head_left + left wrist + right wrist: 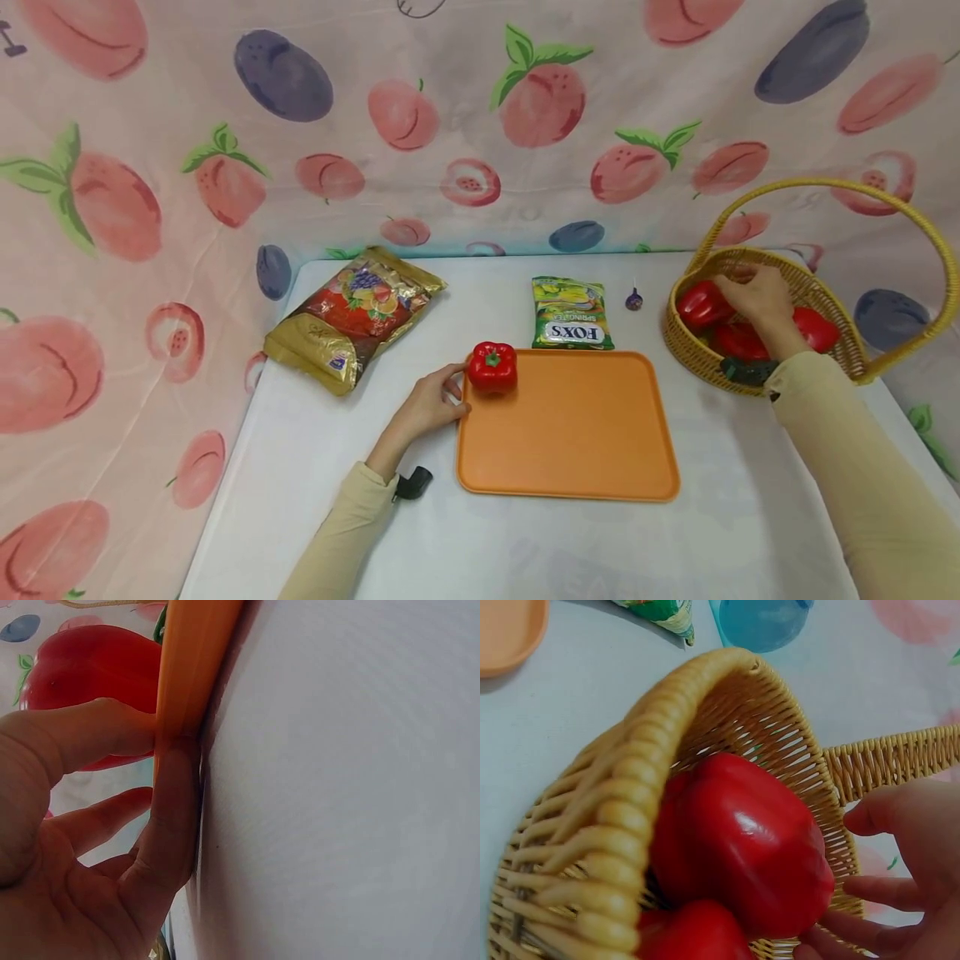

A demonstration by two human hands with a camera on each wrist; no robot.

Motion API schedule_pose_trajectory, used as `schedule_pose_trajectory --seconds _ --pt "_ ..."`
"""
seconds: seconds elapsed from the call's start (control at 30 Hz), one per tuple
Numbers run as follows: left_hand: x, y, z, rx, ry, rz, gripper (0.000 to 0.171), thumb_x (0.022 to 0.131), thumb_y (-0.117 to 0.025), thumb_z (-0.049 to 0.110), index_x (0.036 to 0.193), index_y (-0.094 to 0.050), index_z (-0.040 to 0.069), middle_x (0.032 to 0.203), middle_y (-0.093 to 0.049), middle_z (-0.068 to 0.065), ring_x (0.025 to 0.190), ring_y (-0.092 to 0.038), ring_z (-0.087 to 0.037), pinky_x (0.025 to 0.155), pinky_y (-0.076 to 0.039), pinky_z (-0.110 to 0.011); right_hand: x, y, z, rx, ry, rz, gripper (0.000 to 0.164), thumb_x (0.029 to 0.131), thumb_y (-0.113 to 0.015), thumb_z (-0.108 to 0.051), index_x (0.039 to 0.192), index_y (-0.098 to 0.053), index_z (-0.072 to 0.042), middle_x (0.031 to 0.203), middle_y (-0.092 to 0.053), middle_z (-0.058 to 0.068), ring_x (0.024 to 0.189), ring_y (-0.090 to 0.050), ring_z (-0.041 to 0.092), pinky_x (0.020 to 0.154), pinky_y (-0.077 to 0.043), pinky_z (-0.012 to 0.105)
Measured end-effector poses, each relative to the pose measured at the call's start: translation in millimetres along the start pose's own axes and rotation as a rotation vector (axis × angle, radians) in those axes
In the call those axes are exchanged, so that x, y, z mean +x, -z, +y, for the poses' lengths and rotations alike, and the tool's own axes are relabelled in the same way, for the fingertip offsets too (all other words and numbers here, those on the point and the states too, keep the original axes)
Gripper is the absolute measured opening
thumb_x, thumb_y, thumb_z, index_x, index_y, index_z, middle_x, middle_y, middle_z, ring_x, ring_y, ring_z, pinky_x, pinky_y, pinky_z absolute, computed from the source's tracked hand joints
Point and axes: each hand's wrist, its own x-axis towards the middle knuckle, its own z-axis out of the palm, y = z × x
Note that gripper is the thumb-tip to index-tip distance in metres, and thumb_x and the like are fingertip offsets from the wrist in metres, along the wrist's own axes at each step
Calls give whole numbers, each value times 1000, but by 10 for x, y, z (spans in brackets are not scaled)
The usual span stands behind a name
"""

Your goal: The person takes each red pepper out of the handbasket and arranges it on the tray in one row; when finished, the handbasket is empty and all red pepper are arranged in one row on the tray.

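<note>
My left hand (429,406) is at the left edge of an orange tray (570,433). In the left wrist view its thumb and a finger pinch the tray's rim (187,667). A red bell pepper (492,367) sits in the tray's far left corner, close to those fingers. My right hand (759,302) reaches into a wicker basket (682,337) at the right. Its fingers are spread beside another red bell pepper (742,840); the thumb stands apart from it, and whether the fingertips touch is hard to tell. More red peppers (816,330) lie in the basket, partly hidden.
A gold and red candy bag (356,317) lies at the back left. Behind the tray is a green Fox's packet (572,312), with a small purple lollipop (634,298) to its right. The basket's tall handle (832,183) arches over it. A fruit-print cloth hangs behind the table.
</note>
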Motion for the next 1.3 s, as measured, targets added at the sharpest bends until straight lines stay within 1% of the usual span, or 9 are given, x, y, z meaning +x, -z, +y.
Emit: schedule_pose_trajectory --seconds 0.33,0.43,0.5,0.57,0.73,0.8,0.97,1.07,1.3 --pt "-1 -1 1 7 -21 -3 64 80 -75 4 140 -52 5 87 -60 -5 62 -60 -12 59 -49 -27 -14 -1 4 -8 -17 -93 79 94 -47 -57 133 -46 12 128 -48 34 109 -45 46 93 -40 59" --pt "-1 -4 0 7 -20 2 64 79 -75 4 139 -52 5 86 -61 -5 61 -60 -11 58 -49 -27 -18 -3 20 -15 -2 -99 76 94 -48 -58 120 -53 13 107 -57 27 97 -49 41 78 -47 50" --pt "-3 -3 7 4 -15 3 64 79 -76 3 139 -53 6 86 -61 -5 61 -60 -12 59 -49 -27 -14 1 36 -21 4 -101 73 93 -49 -58 111 -56 12 94 -58 20 90 -50 38 69 -46 41" --pt "-3 -3 6 6 -15 4 64 79 -76 3 139 -53 7 85 -61 -4 61 -60 -12 59 -48 -27 -4 6 51 -25 -1 -107 72 92 -50 -60 106 -56 11 88 -56 16 86 -50 36 63 -44 35" --pt "1 -2 0 11 -14 3 65 79 -76 5 140 -52 7 85 -61 -4 62 -59 -12 59 -48 -27 8 33 51 -34 -59 -157 88 89 -48 -67 120 -46 16 109 -51 26 95 -48 41 69 -45 41" --pt "0 0 1 13 -18 2 65 79 -76 5 140 -52 7 85 -61 -4 62 -59 -12 59 -48 -27 7 43 42 -39 -71 -171 91 88 -48 -69 121 -44 16 112 -50 29 97 -49 42 69 -46 42" --pt "-1 2 -2 14 -24 1 65 79 -75 5 140 -52 6 85 -60 -4 62 -59 -12 59 -48 -27 4 42 35 -38 -61 -174 86 87 -51 -69 112 -49 13 101 -58 25 89 -58 40 63 -48 36" --pt "-4 -2 -4 17 -22 -1 65 80 -75 5 140 -52 7 85 -60 -4 62 -59 -12 59 -48 -27 12 36 38 -46 -55 -176 83 86 -51 -69 109 -51 11 95 -60 22 85 -60 38 61 -47 34" --pt "-9 -2 4 30 -18 1 64 80 -76 5 140 -52 8 85 -60 -3 62 -59 -12 59 -48 -27 40 10 44 -80 -62 -177 86 86 -49 -71 111 -50 11 98 -58 23 88 -57 39 64 -45 36"
